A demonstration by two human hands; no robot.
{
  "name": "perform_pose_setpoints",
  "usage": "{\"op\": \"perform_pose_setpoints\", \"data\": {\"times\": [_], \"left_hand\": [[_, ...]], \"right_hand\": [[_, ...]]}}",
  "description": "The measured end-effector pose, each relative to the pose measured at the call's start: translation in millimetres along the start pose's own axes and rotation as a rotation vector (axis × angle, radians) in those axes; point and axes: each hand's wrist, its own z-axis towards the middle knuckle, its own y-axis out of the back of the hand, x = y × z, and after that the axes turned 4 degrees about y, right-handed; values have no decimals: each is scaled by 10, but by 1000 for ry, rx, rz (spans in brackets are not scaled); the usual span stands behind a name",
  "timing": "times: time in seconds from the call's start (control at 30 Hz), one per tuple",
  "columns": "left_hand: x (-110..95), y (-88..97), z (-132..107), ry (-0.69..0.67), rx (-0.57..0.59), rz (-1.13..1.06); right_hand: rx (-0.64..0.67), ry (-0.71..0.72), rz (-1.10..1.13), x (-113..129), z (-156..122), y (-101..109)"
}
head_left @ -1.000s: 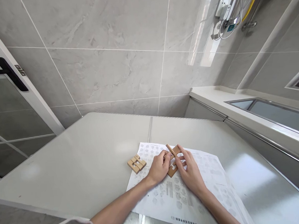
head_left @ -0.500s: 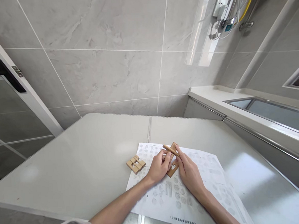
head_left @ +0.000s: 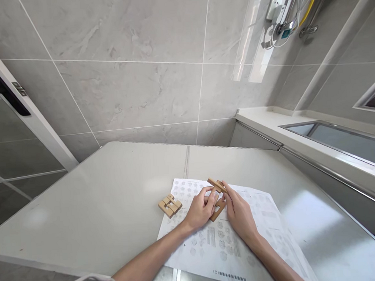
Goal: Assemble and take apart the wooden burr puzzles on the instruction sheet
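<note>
- The wooden puzzle pieces (head_left: 217, 196) were light brown.
- The wooden block stack (head_left: 170, 205) was pale tan.
- The paper sheet (head_left: 231, 235) was white with small grey pictures.
- The counter (head_left: 114, 191) was plain light grey.
- The wall tiles (head_left: 133, 93) were grey with cloudy streaks.

I see two notched, light-brown wooden puzzle pieces (head_left: 216, 183) crossed against each other, held tilted over the tabletop (head_left: 114, 196) near its front edge.

Bare left forearm (head_left: 156, 257) and right forearm (head_left: 272, 260) slant in from the bottom toward each other, left hand (head_left: 200, 209) and right hand (head_left: 241, 211) close together out front, palms down-ish, fingers curled, tips pinched closed.
</note>
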Motion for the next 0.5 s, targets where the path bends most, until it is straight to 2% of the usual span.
{"op": "perform_pose_setpoints", "data": {"times": [0.23,0.5], "left_hand": [[24,-5,2,9,-17,-12],[36,19,21,17,8,-66]], "right_hand": [[42,61,103,-63,36,60],[115,65,164,-47,33,99]]}}
